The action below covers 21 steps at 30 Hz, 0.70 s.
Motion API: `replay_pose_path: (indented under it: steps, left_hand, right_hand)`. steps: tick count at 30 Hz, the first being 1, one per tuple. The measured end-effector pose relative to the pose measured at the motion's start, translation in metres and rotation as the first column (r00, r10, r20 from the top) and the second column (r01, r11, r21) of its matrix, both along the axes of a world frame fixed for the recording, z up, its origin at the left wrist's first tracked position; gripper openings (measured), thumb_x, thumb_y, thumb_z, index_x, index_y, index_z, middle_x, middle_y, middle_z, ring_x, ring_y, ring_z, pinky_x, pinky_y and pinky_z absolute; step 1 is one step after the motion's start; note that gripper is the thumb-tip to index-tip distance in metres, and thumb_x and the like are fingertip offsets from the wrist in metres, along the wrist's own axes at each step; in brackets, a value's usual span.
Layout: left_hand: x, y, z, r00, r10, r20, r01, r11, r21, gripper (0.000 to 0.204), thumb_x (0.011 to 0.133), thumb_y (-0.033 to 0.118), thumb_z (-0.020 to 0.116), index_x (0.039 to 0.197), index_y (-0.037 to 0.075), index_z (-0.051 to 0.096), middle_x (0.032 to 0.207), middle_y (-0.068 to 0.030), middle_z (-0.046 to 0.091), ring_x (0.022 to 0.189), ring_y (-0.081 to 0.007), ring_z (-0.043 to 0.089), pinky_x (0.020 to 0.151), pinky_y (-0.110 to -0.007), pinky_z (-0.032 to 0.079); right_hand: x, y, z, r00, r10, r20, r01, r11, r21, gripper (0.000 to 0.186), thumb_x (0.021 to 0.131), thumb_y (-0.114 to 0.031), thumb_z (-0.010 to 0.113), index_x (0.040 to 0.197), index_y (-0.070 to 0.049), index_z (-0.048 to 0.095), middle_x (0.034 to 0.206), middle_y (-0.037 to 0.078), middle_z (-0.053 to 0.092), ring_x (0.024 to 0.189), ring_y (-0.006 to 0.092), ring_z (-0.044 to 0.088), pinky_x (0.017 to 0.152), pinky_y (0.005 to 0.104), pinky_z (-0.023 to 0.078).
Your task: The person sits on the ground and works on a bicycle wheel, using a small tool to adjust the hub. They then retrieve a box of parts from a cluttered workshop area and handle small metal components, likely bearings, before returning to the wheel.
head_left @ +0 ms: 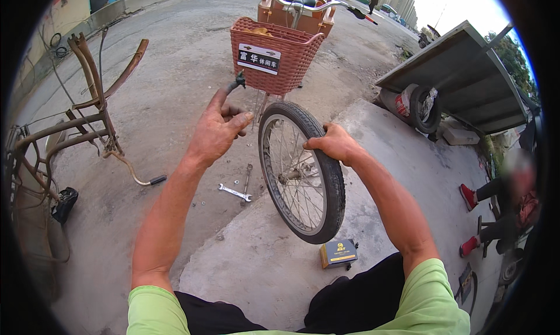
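Observation:
My left hand (224, 128) is raised left of the wheel below a woven red basket (279, 61), index finger extended and the others bent, apart from it. A small dark piece (238, 80) is at that fingertip; I cannot tell whether it is attached to something. My right hand (331, 144) grips the black tyre of an upright spoked wheel (300, 172), thumb over its side. The basket sits on a bicycle with silver handlebars (319, 7). An open-ended wrench (233, 192) and a second tool (248, 177) lie on the concrete, left of the wheel, among small nuts.
A rusty metal frame (102, 113) stands at the left. A yellow-and-black box (338, 254) lies near my legs. At the right are a large leaning panel (452, 72), a loose tyre (426, 110) and another person with red shoes (468, 196). A person (373, 1) stands far back.

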<state>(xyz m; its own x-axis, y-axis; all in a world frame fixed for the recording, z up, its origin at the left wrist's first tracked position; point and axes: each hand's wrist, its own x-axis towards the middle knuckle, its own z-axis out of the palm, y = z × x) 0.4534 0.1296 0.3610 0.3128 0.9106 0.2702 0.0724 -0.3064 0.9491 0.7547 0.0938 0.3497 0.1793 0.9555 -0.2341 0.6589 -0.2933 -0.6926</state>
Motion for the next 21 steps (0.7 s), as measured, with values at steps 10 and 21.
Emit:
replay_pose_path:
  steps: [10,21]
  left_hand:
    - [0.010,0.006,0.032,0.979,0.067,-0.194,-0.011,0.961,0.278,0.087,0.094,0.020,0.075,0.164,0.014,0.023,0.104,-0.0124,0.067,0.080,-0.0115,0.063,0.076,-0.030,0.055]
    - [0.094,0.023,0.005,0.965,0.227,-0.134,-0.128,0.848,0.515,0.087,0.095,0.013,0.072,0.166,0.019,0.021,0.112,-0.0128,0.066,0.080,-0.0146,0.060,0.073,-0.032,0.053]
  right_hand:
    - [0.027,0.024,0.006,0.976,-0.039,0.216,0.011,0.992,0.127,0.061,0.078,-0.038,0.080,0.115,0.008,0.067,0.100,0.024,0.074,0.094,0.0349,0.074,0.086,0.0437,0.056]
    - [0.074,0.056,-0.012,0.977,0.049,0.207,-0.067,0.994,0.080,0.053,0.081,-0.034,0.076,0.114,0.007,0.067,0.105,0.027,0.073,0.106,0.0394,0.072,0.093,0.0457,0.055]
